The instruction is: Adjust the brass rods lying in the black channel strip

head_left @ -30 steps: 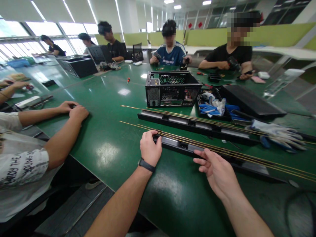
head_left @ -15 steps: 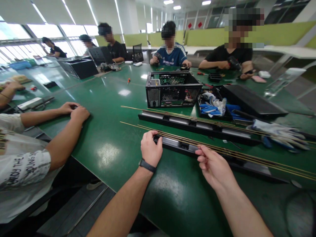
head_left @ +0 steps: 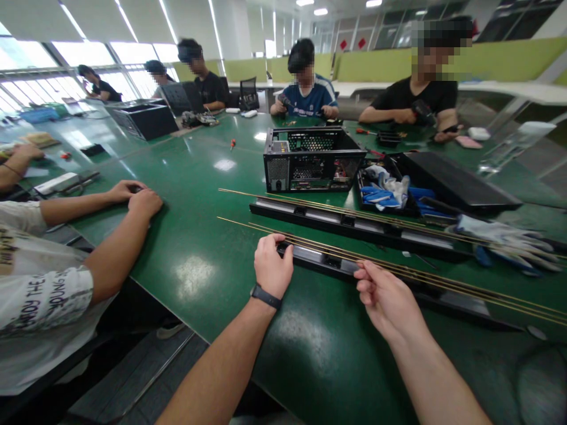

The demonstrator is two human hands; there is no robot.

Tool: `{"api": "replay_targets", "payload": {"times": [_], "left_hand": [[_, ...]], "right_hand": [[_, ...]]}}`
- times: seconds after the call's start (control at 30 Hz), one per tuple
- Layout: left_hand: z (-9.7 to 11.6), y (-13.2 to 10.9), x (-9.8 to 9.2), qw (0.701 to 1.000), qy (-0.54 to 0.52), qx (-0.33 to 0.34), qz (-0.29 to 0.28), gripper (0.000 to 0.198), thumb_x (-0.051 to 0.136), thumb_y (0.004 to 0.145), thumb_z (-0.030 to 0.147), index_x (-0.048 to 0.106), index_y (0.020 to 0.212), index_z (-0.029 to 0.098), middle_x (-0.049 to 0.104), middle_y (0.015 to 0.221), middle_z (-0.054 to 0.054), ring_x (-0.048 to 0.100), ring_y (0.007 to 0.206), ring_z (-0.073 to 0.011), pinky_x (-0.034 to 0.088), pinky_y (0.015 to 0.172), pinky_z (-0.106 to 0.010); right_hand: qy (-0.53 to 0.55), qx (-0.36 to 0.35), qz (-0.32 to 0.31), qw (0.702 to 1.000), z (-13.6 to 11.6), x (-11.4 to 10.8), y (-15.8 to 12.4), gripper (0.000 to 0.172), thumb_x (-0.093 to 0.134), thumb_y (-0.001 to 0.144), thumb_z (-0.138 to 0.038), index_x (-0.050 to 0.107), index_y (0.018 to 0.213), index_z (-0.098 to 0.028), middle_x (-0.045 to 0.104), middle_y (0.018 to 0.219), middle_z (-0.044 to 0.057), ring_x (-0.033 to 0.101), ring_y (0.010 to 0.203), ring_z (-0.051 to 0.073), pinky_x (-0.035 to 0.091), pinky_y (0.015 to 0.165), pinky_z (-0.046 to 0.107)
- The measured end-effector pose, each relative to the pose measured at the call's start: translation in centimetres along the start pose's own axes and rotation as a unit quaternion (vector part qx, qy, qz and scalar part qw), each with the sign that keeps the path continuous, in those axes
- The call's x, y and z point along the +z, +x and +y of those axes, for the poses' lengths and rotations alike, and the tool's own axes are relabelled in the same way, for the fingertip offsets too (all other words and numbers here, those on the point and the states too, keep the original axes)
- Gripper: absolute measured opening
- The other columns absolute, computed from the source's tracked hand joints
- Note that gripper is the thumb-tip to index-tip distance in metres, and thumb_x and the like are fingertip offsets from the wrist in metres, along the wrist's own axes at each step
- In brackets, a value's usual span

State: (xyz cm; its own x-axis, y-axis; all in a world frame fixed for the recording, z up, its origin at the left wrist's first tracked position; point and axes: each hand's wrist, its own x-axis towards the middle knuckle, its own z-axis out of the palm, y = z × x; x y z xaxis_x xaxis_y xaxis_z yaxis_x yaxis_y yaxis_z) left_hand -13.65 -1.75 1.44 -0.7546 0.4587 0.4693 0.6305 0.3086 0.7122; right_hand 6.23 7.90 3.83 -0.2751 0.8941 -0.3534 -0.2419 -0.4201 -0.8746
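Two long black rails with pale grey strips inside lie on the green table, and thin gold rods run along both. My left hand (head_left: 273, 268), wearing a dark wristband, closes around the left end of the nearer rail (head_left: 308, 255), thumb on the near side. Further right, my right hand (head_left: 387, 298) pinches with thumb and forefinger at one of the thin gold rods (head_left: 447, 283) over the same rail; the exact contact is partly hidden. The farther rail (head_left: 385, 237) lies behind, apart from both hands.
An open black computer case (head_left: 314, 162) stands beyond the rails. To its right are blue-and-white gloves (head_left: 390, 189), a black panel (head_left: 456, 177) and another glove (head_left: 509, 239). A co-worker's hands (head_left: 144, 200) rest at left; other people sit across the table (head_left: 190, 171).
The view has shifted very slightly. My hands keep the same places on the rail and rod. Across the table, the blue-shirted person's hand on the right has moved a little.
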Motion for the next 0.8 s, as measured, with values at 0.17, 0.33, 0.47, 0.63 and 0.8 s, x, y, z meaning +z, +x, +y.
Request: {"api": "replay_targets", "payload": {"times": [0.17,0.33,0.47,0.63,0.8], "left_hand": [[0.0,0.0,0.0,1.000,-0.002,-0.001,-0.004,0.020,0.074,0.083,0.016,0.065,0.100,0.023,0.070,0.102,-0.006,0.067,0.096,-0.0237,0.056,0.090,-0.040],[0.0,0.1,-0.1,1.000,0.003,-0.002,-0.007,0.021,0.072,0.083,0.014,0.064,0.100,0.022,0.070,0.103,-0.006,0.067,0.097,-0.0239,0.056,0.091,-0.040],[0.1,0.1,-0.2,1.000,0.001,0.001,-0.006,0.020,0.073,0.083,0.015,0.064,0.099,0.022,0.069,0.102,-0.006,0.067,0.097,-0.0236,0.056,0.091,-0.039],[-0.1,0.1,-0.1,1.000,0.004,-0.002,-0.009,0.020,0.073,0.083,0.016,0.065,0.101,0.022,0.069,0.102,-0.006,0.067,0.097,-0.0237,0.055,0.092,-0.040],[-0.1,0.2,0.0,1.000,0.006,-0.005,-0.010,0.020,0.074,0.083,0.016,0.066,0.100,0.021,0.070,0.103,-0.007,0.068,0.099,-0.0243,0.056,0.092,-0.041]], "right_hand": [[0.012,0.014,0.016,1.000,0.0,0.2,0.0,0.019,0.085,0.076,-0.027,0.073,0.083,-0.014,0.067,0.071,0.005,0.054,0.049,0.008,0.037,0.033,0.014],[0.019,0.028,0.032,0.999,-0.2,0.4,-0.1,0.010,0.076,0.085,-0.022,0.073,0.081,-0.013,0.067,0.071,0.005,0.053,0.049,0.008,0.037,0.033,0.014],[0.028,0.033,0.038,0.998,-0.4,0.6,-0.2,0.008,0.076,0.085,-0.020,0.074,0.085,-0.012,0.070,0.076,0.007,0.055,0.050,0.007,0.036,0.033,0.013],[0.037,0.045,0.043,0.997,-0.5,0.9,-0.3,0.007,0.073,0.088,-0.019,0.074,0.089,-0.012,0.070,0.076,0.006,0.055,0.050,0.007,0.035,0.033,0.013],[0.042,0.045,0.059,0.996,-0.4,1.2,-0.3,0.007,0.069,0.092,-0.017,0.072,0.092,-0.010,0.070,0.074,0.005,0.054,0.048,0.006,0.033,0.032,0.012]]}}
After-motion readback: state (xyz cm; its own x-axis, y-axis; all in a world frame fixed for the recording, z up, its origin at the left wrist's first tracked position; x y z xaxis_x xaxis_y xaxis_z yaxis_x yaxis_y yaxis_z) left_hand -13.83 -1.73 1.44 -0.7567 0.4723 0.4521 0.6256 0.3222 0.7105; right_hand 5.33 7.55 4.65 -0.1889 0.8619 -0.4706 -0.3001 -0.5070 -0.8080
